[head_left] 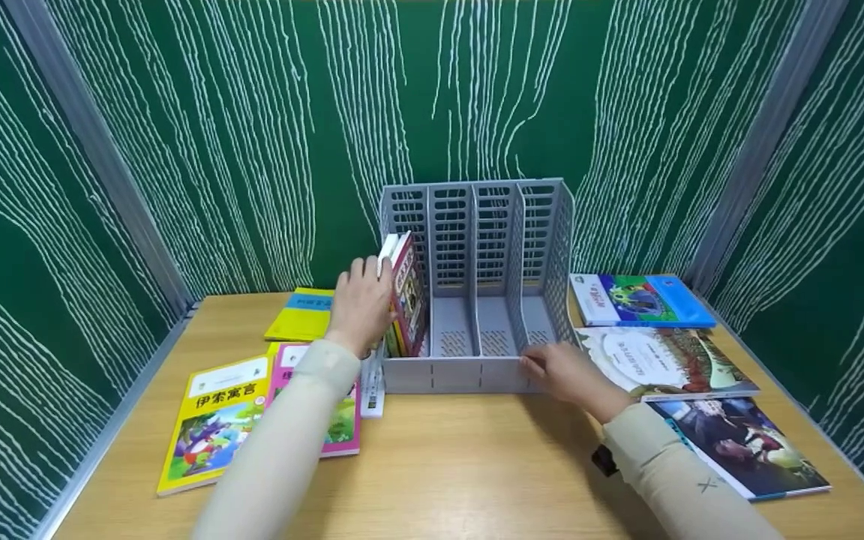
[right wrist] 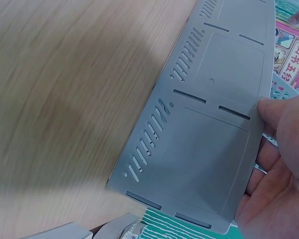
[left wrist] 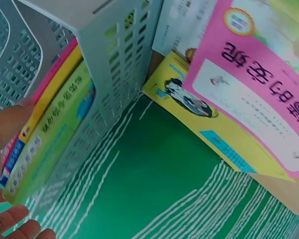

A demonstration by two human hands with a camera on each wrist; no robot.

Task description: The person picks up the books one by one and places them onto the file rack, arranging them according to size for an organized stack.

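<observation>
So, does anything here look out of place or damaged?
Nothing looks spilled or damaged. The left side seems untidy: the yellow cartoon-covered book lies slanted and the pink book overlaps a second yellow book, while the shelved books in the grey organizer stand side by side.

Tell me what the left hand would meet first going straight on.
The books that the left hand grips in the rack; past them, probably the rack's slotted back, though depth is unclear here.

Fingers (right wrist: 268, 155) grip a grey slotted rack (right wrist: 204, 159) by its edge
</observation>
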